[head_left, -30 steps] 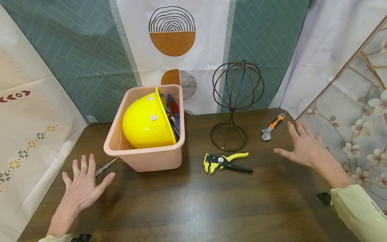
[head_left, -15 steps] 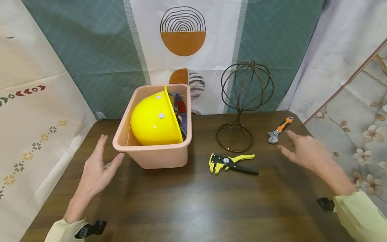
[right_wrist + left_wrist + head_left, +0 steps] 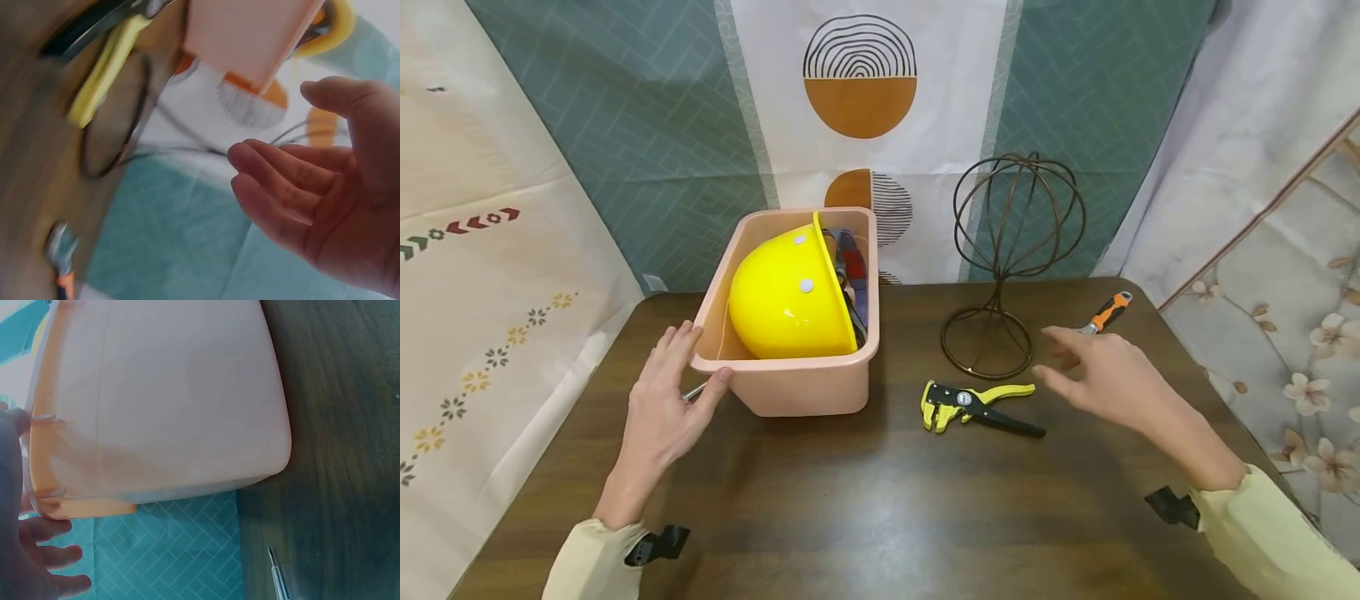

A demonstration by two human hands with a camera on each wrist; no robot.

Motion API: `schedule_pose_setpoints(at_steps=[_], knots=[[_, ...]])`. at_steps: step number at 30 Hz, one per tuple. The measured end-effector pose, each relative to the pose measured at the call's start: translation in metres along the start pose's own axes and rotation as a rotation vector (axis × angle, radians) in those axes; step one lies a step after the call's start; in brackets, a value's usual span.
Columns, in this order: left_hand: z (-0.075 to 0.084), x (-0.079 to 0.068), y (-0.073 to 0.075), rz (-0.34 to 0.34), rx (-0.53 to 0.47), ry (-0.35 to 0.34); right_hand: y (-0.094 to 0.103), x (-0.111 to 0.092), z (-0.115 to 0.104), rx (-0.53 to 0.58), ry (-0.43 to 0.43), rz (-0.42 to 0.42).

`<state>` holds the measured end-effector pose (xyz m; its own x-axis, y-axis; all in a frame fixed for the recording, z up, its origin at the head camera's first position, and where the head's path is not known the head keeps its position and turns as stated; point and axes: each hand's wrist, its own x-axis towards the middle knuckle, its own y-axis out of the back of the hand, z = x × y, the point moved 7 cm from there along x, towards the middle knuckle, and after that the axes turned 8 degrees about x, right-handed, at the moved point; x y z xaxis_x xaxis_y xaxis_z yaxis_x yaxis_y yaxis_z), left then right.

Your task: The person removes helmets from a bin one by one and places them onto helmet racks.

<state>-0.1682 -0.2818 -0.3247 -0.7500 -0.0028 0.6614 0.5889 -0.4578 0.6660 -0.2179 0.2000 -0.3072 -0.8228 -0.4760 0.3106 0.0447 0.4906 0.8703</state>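
Touching the near left corner of one pink bin (image 3: 801, 393) with the left hand (image 3: 662, 408), resting the thumb at the rim and extending unclenched, fairly straight fingers (image 3: 62, 555) along the side. Containing, inside that single bin, one yellow hard hat (image 3: 786, 300) tipped on its side, brim facing right, beside a cluster of tools (image 3: 853, 265), red and dark, too overlapped to count. Half covering, with the left hand in the head view, one slim metal tool (image 3: 278, 578) lying just left of the bin. Hovering with the right hand (image 3: 1112, 375) loosely bent and released, partly hiding from the head view one adjustable wrench (image 3: 1112, 311) with an orange-and-black handle. Facing one yellow-and-black wire stripper (image 3: 981, 406) lying flat, and behind it one brown wire stand (image 3: 998, 279) standing upright on a ring base. Working over one dark wood bench (image 3: 865, 517), backed by a teal brick-patterned cloth (image 3: 625, 100) with a white panel (image 3: 782, 50), and flanked by two side cloths, cream at left (image 3: 527, 275), pale floral at right (image 3: 1277, 300).
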Motion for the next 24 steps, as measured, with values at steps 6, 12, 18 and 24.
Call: schedule_pose_setpoints(at_steps=[6,12,18,24], knots=[[0.001,0.004,0.003,0.024,0.028,0.013,-0.008,0.029,-0.038,0.178,0.08,0.004],[0.0,0.005,0.003,0.02,0.03,0.026,-0.016,0.065,-0.079,0.318,0.138,0.088],[-0.002,0.005,0.003,0.034,0.02,0.015,-0.035,0.096,-0.121,0.454,0.225,0.181],[-0.003,0.006,0.002,0.02,0.04,0.024,-0.055,0.12,-0.147,0.512,0.226,0.16]])
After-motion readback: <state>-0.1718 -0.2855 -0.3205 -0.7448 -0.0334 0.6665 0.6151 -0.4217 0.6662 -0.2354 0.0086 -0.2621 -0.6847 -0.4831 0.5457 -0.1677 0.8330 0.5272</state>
